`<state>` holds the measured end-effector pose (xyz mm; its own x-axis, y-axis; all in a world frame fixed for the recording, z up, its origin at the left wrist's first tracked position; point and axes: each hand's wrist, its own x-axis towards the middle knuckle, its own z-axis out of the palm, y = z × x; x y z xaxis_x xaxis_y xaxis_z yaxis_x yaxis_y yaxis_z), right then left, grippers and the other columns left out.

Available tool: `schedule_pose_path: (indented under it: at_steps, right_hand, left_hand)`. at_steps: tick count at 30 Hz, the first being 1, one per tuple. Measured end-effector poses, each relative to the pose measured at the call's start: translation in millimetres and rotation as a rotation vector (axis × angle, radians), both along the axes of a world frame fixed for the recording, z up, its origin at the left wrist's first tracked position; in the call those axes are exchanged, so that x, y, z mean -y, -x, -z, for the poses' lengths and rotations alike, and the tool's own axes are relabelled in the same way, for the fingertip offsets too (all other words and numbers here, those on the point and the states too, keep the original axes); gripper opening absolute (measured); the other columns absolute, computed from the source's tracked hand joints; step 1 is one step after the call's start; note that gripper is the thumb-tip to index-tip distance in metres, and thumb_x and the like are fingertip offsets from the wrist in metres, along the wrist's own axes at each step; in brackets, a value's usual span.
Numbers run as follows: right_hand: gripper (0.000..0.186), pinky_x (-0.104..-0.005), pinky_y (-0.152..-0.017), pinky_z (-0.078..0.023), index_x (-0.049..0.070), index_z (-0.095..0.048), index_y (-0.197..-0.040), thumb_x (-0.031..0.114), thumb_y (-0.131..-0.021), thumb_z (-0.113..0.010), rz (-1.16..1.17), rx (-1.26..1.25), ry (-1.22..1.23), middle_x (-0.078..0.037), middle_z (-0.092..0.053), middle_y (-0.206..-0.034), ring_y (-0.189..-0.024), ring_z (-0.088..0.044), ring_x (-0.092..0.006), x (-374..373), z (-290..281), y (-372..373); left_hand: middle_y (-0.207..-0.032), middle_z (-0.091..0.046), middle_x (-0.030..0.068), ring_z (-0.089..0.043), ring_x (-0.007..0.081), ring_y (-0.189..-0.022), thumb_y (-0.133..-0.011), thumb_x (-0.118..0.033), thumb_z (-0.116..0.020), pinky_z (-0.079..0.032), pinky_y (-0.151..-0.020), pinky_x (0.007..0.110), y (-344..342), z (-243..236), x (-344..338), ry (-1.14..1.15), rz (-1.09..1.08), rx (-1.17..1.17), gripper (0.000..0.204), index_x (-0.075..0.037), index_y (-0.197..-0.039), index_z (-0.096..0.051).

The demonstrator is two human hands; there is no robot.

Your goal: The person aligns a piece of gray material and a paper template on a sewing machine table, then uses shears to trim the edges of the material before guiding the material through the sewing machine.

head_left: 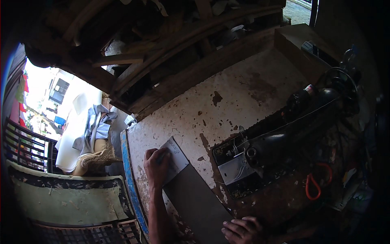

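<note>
The dark strip (195, 199) lies toward six o'clock on the table (183, 116), a pale piece (178, 164) at its far end — the left hand (156, 166) curls over that, gripping or not I can't tell. At five, the right hand (243, 230) half-curls by the strip — grip unclear too; machine (280, 144) at three

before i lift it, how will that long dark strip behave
The dark strip looks thin, so it would probably be light for its size. Its long, narrow shape may let it sag if lifted by one end. Lying flat on the worn table, it seems unlikely to roll.
</note>
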<state>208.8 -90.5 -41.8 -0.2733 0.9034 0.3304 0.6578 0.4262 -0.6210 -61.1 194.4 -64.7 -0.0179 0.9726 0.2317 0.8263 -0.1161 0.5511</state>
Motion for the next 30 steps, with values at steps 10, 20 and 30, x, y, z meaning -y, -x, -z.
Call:
schedule_pose_path:
  at_steps: [10, 20, 30]
  right_hand:
    - [0.024, -0.0468, -0.1, -0.05, 0.008, -0.077, -0.11, 0.015, -0.087, -0.077, -0.003, -0.016, -0.017, -0.009, -0.074, -0.123, -0.115, -0.067, -0.0253, -0.2, 1.8, -0.3]
    - [0.024, -0.0465, -0.1, -0.05, 0.008, -0.078, -0.11, 0.016, -0.087, -0.077, -0.002, 0.002, -0.014, -0.008, -0.073, -0.124, -0.117, -0.066, -0.0251, -0.3, 0.7, 0.1]
    - [0.023, -0.0464, -0.1, -0.051, 0.008, -0.079, -0.109, 0.017, -0.088, -0.077, -0.006, 0.014, -0.021, -0.008, -0.073, -0.125, -0.117, -0.066, -0.0254, 1.2, 3.3, -0.4]
  left_hand:
    - [-0.108, -0.068, 0.0148, -0.069, 0.0313, -0.101, -0.087, -0.017, -0.082, -0.055, -0.092, 0.04, 2.0, 1.7, 0.1, 0.002, 0.009, 0.003, 0.026, -0.006, -0.11, -0.08]
    - [-0.107, -0.068, 0.0145, -0.068, 0.031, -0.102, -0.087, -0.018, -0.082, -0.055, -0.092, 0.04, 1.0, 2.2, 1.9, -0.011, 0.026, 0.015, 0.027, -0.006, -0.111, -0.079]
    - [-0.107, -0.067, 0.0149, -0.069, 0.0316, -0.101, -0.087, -0.019, -0.083, -0.056, -0.091, 0.04, 2.1, 4.3, 1.5, -0.024, 0.043, -0.005, 0.029, -0.006, -0.112, -0.079]
